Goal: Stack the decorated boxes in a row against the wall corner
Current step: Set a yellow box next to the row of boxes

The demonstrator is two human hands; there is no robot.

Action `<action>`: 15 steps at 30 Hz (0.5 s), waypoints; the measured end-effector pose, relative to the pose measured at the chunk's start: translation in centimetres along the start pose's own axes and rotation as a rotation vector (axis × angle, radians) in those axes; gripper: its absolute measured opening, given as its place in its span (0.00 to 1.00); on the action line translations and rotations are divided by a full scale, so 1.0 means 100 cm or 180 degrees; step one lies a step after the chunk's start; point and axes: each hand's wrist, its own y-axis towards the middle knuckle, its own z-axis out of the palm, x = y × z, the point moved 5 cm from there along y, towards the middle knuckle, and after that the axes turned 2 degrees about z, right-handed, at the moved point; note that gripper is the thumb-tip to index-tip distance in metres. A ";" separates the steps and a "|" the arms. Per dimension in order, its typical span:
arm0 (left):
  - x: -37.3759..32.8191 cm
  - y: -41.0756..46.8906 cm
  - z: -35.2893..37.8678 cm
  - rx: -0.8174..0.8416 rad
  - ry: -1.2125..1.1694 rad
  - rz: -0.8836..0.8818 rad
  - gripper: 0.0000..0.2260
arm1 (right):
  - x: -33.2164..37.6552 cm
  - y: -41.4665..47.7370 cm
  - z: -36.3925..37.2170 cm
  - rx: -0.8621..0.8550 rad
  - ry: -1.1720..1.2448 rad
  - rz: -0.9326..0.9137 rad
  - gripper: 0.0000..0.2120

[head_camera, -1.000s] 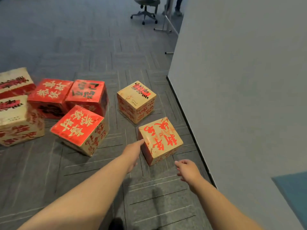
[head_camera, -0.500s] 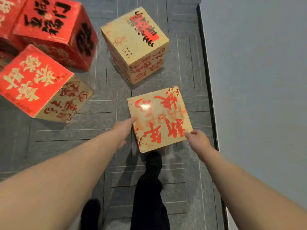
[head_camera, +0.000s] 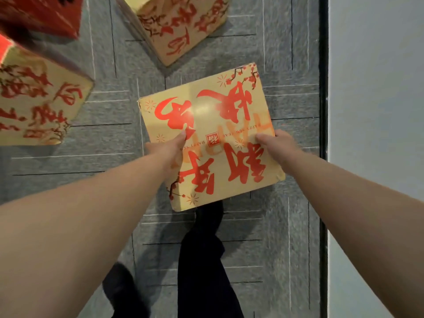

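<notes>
A gold box with red calligraphy (head_camera: 206, 111) fills the middle of the head view, seen from straight above. My left hand (head_camera: 168, 150) grips its left side, thumb on the top face. My right hand (head_camera: 276, 143) grips its right side the same way. Whether the box rests on the carpet or is off it, I cannot tell. Another gold box (head_camera: 183, 26) stands just beyond it. At the left edge is a gold-sided box with a red top (head_camera: 39, 99), and a red box (head_camera: 46, 14) sits in the top left corner.
A grey wall (head_camera: 376, 111) with a black skirting strip (head_camera: 323, 134) runs down the right side, close to the held box. Grey carpet tiles (head_camera: 110, 161) cover the floor. My dark trouser leg and shoe (head_camera: 206, 260) are below the box.
I have leaned in over the gold box, so it looks much larger. Both hands went from its near corners to gripping its left and right sides.
</notes>
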 end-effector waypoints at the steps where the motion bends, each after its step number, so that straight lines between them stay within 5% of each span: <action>1: -0.005 -0.011 0.001 0.0033 0.0086 0.0045 0.36 | -0.001 -0.002 -0.001 -0.0054 0.0100 -0.0002 0.11; 3: -0.017 -0.029 0.005 0.0225 0.0239 0.0137 0.26 | -0.002 -0.014 -0.011 -0.0200 0.0276 0.0024 0.11; 6: -0.042 -0.056 0.003 0.0395 0.0432 0.0284 0.31 | -0.002 -0.046 -0.036 -0.0318 0.0443 0.0086 0.11; 15: -0.125 -0.247 -0.020 0.0962 0.0883 0.1469 0.16 | -0.006 -0.239 -0.124 -0.0635 0.1318 -0.0142 0.10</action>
